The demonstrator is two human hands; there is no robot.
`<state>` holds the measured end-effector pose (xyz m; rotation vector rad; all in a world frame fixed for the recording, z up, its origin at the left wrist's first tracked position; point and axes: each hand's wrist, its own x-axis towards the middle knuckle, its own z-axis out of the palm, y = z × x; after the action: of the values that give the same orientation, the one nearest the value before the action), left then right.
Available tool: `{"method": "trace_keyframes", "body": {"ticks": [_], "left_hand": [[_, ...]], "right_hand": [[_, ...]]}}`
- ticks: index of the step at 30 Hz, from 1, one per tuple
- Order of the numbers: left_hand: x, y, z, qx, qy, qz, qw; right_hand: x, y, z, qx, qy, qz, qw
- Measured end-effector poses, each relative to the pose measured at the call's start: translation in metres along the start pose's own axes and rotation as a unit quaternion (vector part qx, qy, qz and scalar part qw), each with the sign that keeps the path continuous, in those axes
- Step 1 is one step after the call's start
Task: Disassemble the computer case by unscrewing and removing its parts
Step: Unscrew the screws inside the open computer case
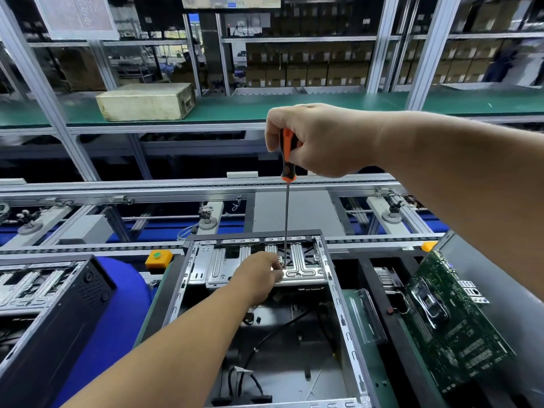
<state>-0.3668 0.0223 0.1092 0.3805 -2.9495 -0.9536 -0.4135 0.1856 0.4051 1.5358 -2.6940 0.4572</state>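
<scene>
Over the open computer case (188, 278), the right hand (321, 139) grips an upright screwdriver (287, 160); the left hand (259, 278) pinches at its tip on the drive bracket (306, 260).

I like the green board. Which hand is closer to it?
Left. The left hand is low in the case, left of the green board; the right hand is high above.

beige box (146, 101), green shelf (294, 103)
</scene>
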Motion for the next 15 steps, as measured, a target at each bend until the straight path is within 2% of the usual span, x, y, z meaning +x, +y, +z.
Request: {"method": "trace_keyframes", "body": {"ticks": [7, 11, 15], "left_hand": [[0.004, 0.009, 0.001, 0.149, -0.01, 0.071, 0.986], [0.002, 0.016, 0.005, 0.229, -0.039, 0.066, 0.97], [-0.002, 0.022, 0.004, 0.253, -0.055, 0.059, 0.964]], "right_hand": [[-0.013, 0.021, -0.01, -0.017, 0.027, 0.016, 0.999], [-0.017, 0.037, -0.001, -0.035, 0.023, 0.048, 0.998], [-0.021, 0.049, 0.004, -0.037, 0.03, 0.071, 0.996]]}}
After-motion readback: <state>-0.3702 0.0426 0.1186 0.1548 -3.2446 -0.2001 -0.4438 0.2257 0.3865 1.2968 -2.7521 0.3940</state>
